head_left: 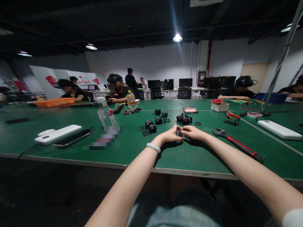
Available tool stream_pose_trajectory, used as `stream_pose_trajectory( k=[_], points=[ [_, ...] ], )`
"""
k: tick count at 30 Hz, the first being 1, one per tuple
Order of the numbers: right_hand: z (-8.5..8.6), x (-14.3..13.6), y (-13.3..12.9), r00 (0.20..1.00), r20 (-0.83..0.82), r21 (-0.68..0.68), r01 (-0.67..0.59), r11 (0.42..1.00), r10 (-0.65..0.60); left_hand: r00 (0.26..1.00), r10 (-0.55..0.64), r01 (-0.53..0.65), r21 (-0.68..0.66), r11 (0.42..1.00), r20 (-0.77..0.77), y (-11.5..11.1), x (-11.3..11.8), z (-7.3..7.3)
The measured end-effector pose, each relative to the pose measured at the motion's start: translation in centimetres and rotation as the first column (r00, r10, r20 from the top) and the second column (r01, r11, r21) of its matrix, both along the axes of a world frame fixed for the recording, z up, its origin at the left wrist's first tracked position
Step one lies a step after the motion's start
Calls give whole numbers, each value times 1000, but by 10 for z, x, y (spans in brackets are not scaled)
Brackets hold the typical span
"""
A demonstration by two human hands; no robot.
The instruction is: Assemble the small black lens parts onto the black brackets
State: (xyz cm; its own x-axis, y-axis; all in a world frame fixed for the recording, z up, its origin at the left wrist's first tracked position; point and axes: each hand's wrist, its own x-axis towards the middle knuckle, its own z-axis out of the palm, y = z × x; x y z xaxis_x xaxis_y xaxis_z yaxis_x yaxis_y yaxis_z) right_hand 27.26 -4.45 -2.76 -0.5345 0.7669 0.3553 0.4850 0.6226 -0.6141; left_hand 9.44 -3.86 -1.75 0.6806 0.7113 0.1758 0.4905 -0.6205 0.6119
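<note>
Between both hands, just above the green table [132, 154], is a small black part [179, 133]. My left hand [170, 135], with a pale bangle on its wrist, is closed around its left side. The fingertips of my right hand [192, 131] pinch it from the right. Some of the part is hidden by my fingers. Beyond my hands lie black round parts [184, 119] with a flat slotted piece, and a black ring [198, 123]. Further left, more black parts [151, 126] rest on a slotted piece, with others [159, 120] behind them.
At the right are an adjustable wrench [243, 147], red pliers [233, 116], a small box [219, 106] and a white device [279, 129]. On the left stand a clear bottle [106, 113], a phone [72, 138] and a white power bank [59, 134]. Several people sit across the table.
</note>
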Motion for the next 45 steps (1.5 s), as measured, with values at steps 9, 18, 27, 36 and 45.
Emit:
stream_pose_trajectory(
  k=[9,18,27,36,45],
  points=[
    [-1,-1,1,1000,-14,-36,11,999,-11,1000,13,-13,17,1000,-21,2,0,-1],
    [-4,0,2,987,-159,-138,-37,990,15,999,41,-40,26,999,-20,1,0,-1],
    [-4,2,2,988,-124,1,-96,995,95,999,30,-31,7,1000,16,-3,2,2],
    [-6,1,3,995,-91,42,-46,998,50,1000,5,-5,22,1000,2,-2,2,3],
    [-5,1,3,995,-80,53,-57,997,62,1000,5,-5,29,1000,-1,-4,3,4]
  ],
)
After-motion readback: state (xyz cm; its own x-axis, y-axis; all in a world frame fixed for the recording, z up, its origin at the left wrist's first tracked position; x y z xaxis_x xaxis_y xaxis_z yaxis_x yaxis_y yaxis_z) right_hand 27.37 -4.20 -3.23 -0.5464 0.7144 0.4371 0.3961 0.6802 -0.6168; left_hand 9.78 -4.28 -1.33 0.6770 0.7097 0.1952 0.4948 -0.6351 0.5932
